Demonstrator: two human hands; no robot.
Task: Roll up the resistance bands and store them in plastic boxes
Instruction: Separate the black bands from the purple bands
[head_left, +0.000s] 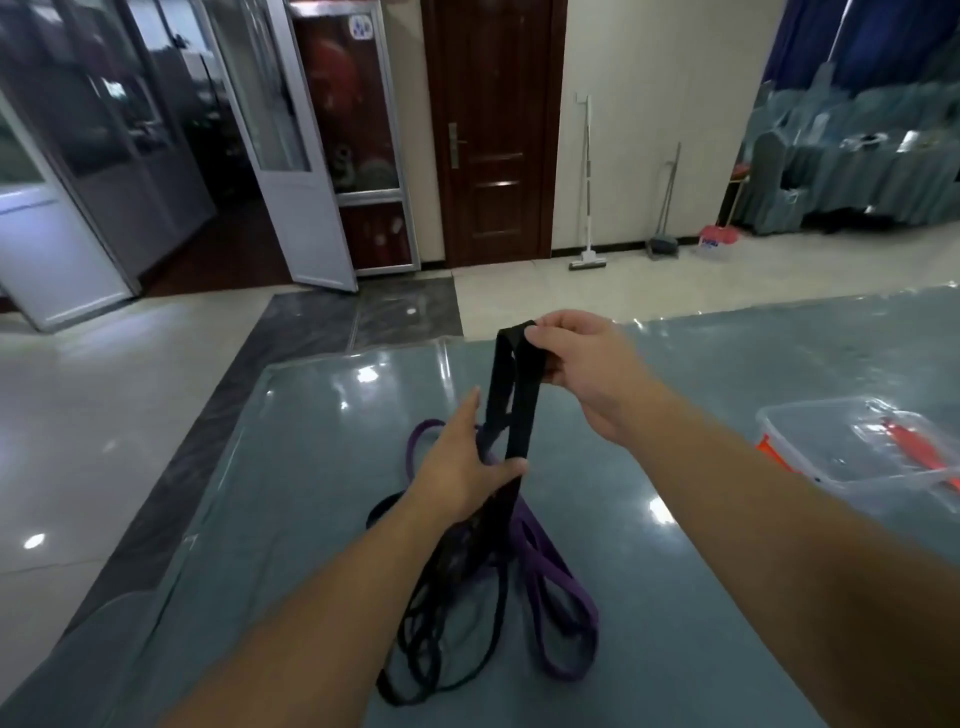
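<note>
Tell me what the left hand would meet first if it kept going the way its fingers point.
The left hand points up and away, alongside the black band it holds. Going on, it would probably reach the right hand pinching the band's top; depth is unclear.

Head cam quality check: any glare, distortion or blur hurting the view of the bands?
Head view: bright ceiling-light glare spots on the glossy table; wide-angle bending at the edges; overall soft. The black band held by the left hand and right hand reads clearly; the purple band too.
</note>
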